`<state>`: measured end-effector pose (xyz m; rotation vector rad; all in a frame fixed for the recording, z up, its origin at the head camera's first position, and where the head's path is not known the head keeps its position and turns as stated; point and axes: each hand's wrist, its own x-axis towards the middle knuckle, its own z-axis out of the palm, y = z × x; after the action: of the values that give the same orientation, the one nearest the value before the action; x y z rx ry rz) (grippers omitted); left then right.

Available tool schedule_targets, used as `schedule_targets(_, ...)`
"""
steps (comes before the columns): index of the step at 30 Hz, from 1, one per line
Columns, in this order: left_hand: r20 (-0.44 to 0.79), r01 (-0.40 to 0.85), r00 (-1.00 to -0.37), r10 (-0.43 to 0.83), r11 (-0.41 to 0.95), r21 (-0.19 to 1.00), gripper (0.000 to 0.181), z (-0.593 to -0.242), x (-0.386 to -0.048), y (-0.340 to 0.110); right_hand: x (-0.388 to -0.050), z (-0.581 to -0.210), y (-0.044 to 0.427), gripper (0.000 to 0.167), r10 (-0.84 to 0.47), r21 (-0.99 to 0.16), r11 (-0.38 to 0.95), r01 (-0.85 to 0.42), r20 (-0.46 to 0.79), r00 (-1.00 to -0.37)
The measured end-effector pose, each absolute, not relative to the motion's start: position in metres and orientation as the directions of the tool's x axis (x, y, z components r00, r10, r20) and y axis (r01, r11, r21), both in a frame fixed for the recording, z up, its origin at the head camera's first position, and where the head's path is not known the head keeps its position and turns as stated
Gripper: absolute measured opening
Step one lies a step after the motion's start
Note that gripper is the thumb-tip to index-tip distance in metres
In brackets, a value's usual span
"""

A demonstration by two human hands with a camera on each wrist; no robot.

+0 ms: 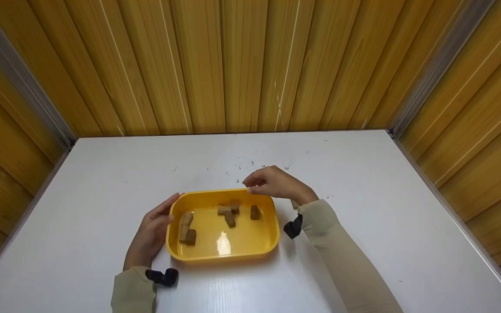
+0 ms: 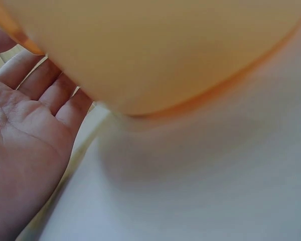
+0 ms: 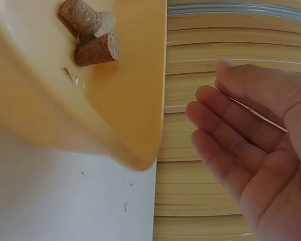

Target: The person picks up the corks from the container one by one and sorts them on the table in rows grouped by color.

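Observation:
A yellow plastic tray stands on the table, and several cork stoppers lie in it. Light and dark corks sit along its left side, another cluster of corks is near the middle, and a single cork lies to the right. My left hand grips the tray's left wall, thumb at the rim and fingers outside. Above the far right rim hovers my right hand; in the right wrist view its relaxed fingers hold nothing and are apart from the tray.
Partly hidden behind the right wrist, a light cork-coloured piece lies on the white table. Small dark crumbs are scattered beyond the tray. Wood-patterned panels enclose the table at the back and both sides.

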<state>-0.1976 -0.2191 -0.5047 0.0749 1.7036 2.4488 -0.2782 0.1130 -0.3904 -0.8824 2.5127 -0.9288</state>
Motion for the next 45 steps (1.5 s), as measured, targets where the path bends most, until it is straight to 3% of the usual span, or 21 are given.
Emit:
schedule_targets(16,-0.049,-0.108,-0.983,0.178,-0.339,0.934,0.059,-0.505,-0.197,-0.220,-0.275,-0.400,0.077,0.036,-0.703,-0.676,0.598,-0.430,-0.183,-0.688)
schedule_targets(22,-0.057,-0.115,-0.983,0.176,-0.342,0.933,0.059,-0.505,-0.197,-0.220,-0.271,-0.405,0.065,0.039,-0.712,-0.624,0.632,-0.459,-0.234,-0.663)
schedule_targets(29,-0.056,-0.107,-0.986,0.155,-0.341,0.934,0.058,-0.505,-0.198,-0.219,-0.270,-0.410,0.052,0.034,-0.701,-0.579,0.667,-0.469,-0.276,-0.658)
schedule_targets(38,-0.044,-0.098,-0.985,0.167,-0.333,0.938,0.059,-0.506,-0.197,-0.220,-0.267,-0.416,0.044,0.014,-0.735,-0.574,0.649,-0.499,-0.305,-0.605)
schedule_targets(45,-0.036,-0.092,-0.985,0.168,-0.341,0.936,0.058,-0.507,-0.198,-0.220,-0.262,-0.419,0.039,0.016,-0.721,-0.566,0.667,-0.485,-0.324,-0.613)
